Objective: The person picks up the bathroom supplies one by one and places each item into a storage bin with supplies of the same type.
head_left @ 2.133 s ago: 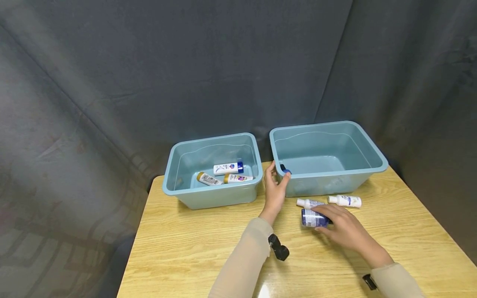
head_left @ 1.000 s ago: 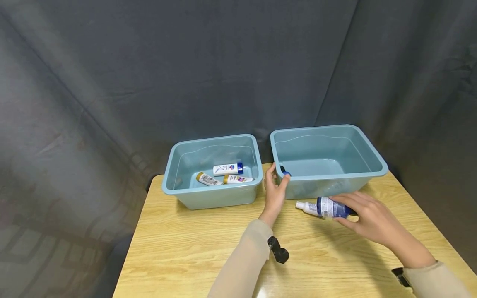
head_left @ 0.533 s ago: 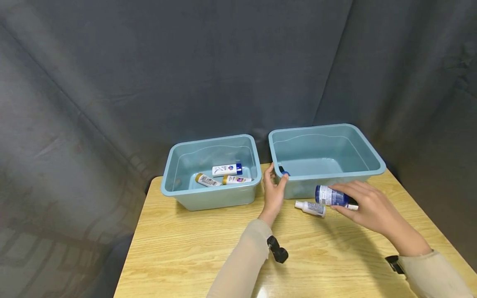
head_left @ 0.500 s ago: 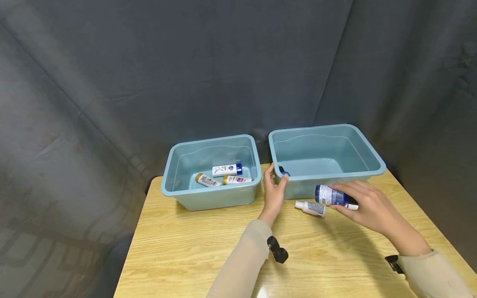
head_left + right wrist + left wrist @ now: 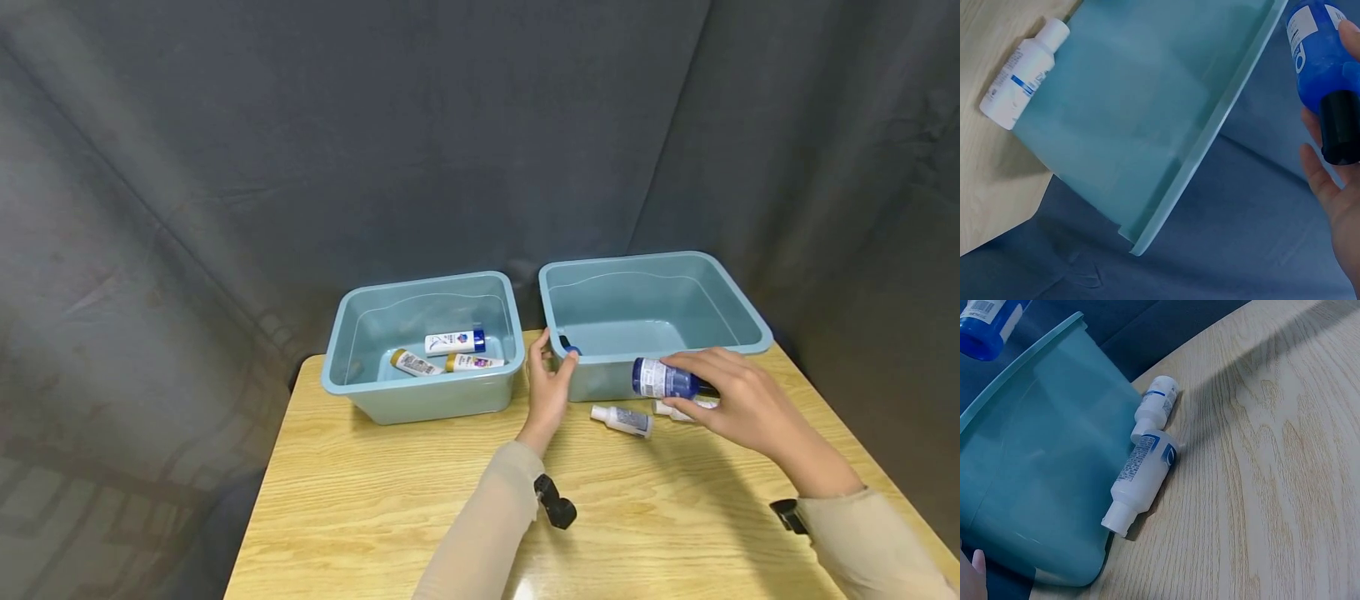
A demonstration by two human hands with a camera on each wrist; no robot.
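Observation:
My right hand (image 5: 738,400) grips a blue bottle with a black cap (image 5: 663,379), held tilted on its side in front of the right bin's near wall. In the right wrist view the bottle (image 5: 1322,56) shows its white label and black cap. My left hand (image 5: 549,392) holds the near left corner of the right light-blue plastic bin (image 5: 652,264), thumb on the front and fingers on the side. A dark-capped blue item (image 5: 572,347) lies inside that corner, mostly hidden. Two white bottles lie on the table before the bin: one (image 5: 622,420) nearer the left, another (image 5: 678,410) partly behind my right hand.
A second light-blue bin (image 5: 431,392) stands to the left, holding a white bottle with a blue cap (image 5: 453,342) and two gold-capped ones, a left one (image 5: 415,363) and a right one (image 5: 474,362). A dark curtain (image 5: 450,142) hangs behind the wooden table (image 5: 360,500).
My right hand has carried the blue bottle right, then up from near the white bottles to the right bin's front wall. The left hand stays at the bin's corner.

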